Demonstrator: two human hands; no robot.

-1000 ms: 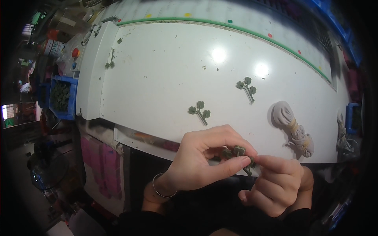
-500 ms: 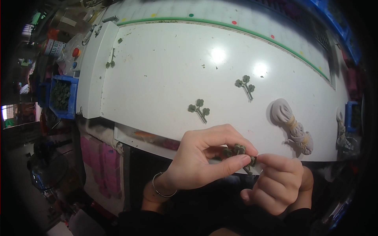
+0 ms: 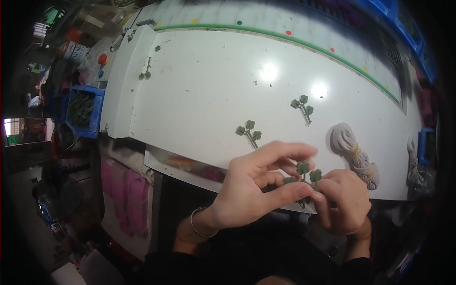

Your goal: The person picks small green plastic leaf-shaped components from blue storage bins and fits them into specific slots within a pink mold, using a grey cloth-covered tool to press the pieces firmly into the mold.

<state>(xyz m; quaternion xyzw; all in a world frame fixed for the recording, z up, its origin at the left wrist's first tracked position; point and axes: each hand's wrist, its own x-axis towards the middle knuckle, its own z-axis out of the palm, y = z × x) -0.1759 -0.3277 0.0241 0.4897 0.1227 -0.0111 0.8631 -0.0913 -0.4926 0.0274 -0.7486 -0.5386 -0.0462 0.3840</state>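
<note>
A dark green sprig with rounded, lobed leaves (image 3: 303, 167) is between my two hands, just above the table's near edge. My left hand (image 3: 256, 190), with a thin bangle at its wrist, has its thumb against the stems and some fingers curled behind the leaves; its forefinger is raised and blurred. My right hand (image 3: 346, 199) pinches the sprig from the other side, its fingertips partly hidden. Beyond my hands lie two similar sprigs: a three-leafed one (image 3: 249, 133) to the left and another (image 3: 303, 109) farther right.
A grey cloth bundle (image 3: 354, 154) tied with bands lies right of my hands. Another small sprig (image 3: 147, 69) lies far left, near a blue bin (image 3: 85, 111) of green pieces. A green-edged strip (image 3: 266, 32) runs along the back. An open drawer (image 3: 185, 166) sits under the front edge.
My right hand has moved up and closed on the sprig. My left forefinger has lifted off it, baring more leaves. The whole view has shifted slightly.
</note>
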